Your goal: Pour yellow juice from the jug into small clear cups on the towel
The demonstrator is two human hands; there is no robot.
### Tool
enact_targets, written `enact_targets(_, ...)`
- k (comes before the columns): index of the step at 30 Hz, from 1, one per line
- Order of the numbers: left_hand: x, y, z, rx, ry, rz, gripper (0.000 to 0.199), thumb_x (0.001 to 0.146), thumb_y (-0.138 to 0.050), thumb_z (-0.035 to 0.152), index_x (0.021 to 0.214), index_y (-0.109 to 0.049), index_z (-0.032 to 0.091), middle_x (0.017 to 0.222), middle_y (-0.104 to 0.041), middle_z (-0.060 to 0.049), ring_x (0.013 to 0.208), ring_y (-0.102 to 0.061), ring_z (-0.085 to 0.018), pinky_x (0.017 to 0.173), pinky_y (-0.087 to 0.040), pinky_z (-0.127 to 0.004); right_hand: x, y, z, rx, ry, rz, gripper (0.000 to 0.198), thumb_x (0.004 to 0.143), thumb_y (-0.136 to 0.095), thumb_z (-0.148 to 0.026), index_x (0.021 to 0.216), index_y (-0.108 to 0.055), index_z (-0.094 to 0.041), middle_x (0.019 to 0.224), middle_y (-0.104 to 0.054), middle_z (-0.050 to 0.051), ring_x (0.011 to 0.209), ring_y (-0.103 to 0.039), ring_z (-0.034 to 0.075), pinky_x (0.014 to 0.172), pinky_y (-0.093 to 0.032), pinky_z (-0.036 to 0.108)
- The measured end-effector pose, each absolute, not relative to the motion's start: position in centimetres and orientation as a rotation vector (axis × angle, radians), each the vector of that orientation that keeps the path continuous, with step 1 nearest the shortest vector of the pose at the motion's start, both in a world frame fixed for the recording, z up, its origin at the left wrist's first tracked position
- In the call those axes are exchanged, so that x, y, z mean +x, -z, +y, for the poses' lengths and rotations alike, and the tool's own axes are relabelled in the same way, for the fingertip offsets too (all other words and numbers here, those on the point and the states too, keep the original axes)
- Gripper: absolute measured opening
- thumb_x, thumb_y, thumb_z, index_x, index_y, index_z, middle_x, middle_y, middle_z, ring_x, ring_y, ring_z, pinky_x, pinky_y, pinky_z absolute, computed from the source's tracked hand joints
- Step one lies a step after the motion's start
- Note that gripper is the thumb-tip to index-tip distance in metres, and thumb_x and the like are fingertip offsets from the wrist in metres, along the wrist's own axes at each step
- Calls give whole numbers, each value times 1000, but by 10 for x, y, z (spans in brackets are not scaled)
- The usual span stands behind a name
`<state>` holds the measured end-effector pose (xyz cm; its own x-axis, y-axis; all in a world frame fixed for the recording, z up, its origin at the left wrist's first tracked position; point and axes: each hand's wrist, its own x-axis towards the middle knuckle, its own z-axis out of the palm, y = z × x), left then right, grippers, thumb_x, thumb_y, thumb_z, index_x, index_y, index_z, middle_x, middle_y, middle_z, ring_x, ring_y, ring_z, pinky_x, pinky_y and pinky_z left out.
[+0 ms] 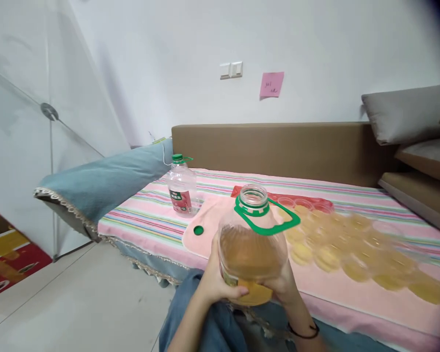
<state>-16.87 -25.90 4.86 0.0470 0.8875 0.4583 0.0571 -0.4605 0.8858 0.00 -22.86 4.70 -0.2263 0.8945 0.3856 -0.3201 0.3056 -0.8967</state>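
Observation:
Between my hands is a big clear plastic jug point(253, 249) of amber liquid, uncapped and tipped slightly, with a green carry ring at its neck. My left hand point(220, 278) wraps its left side, the thumb across the lower front. On the right side my right hand point(284, 281) grips it, partly hidden behind the jug. A green cap point(198, 230) lies on the pink cloth point(205, 215) to the left. Many clear cups point(328, 256) with yellowish liquid stand in rows to the right of the jug.
A second jug point(181, 188), capped and seemingly without liquid, stands at the back left on the striped cover point(143, 210). Behind the cups lies a red item point(315, 203). A brown backrest point(278, 151) runs along the wall, with cushions point(410, 115) at right and a blue-covered armrest point(110, 176) at left.

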Motion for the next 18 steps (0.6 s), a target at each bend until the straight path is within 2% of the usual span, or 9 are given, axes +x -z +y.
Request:
enact_targets(2,-185,-51,-241,1630,-1525,967,123,47,-83,53,145,-19,17,144,-39,-20,134,-38,-41,114,-27,-56,-16,-48,-209,-531,-1274,-1342,86,47,-91,-48,121,-55,-23,114,-68,8,107,-62,34,88,-53,43)
enact_targets(5,-205,-50,-216,1616,-1533,1008,125,46,-83,56,144,-18,14,144,-37,-22,138,-32,-41,115,-23,-56,-39,-42,-178,-522,-1305,-1312,77,47,-91,-41,114,-58,-20,111,-70,10,103,-64,33,86,-54,42)
enact_targets(12,-230,-28,-180,1565,-1541,1121,131,45,-84,54,147,-12,16,151,-27,-21,145,-15,-40,119,-14,-52,-67,-13,-129,-550,-1381,-1235,69,44,-92,-40,104,-62,-21,99,-74,9,89,-70,31,77,-57,41)
enact_targets(18,-234,-15,-174,1500,-1545,1123,135,44,-84,55,148,-7,17,154,-20,-21,145,-15,-41,119,-14,-54,-75,-5,-121,-532,-1393,-1249,66,46,-91,-43,102,-63,-22,96,-75,8,89,-70,30,75,-59,39)
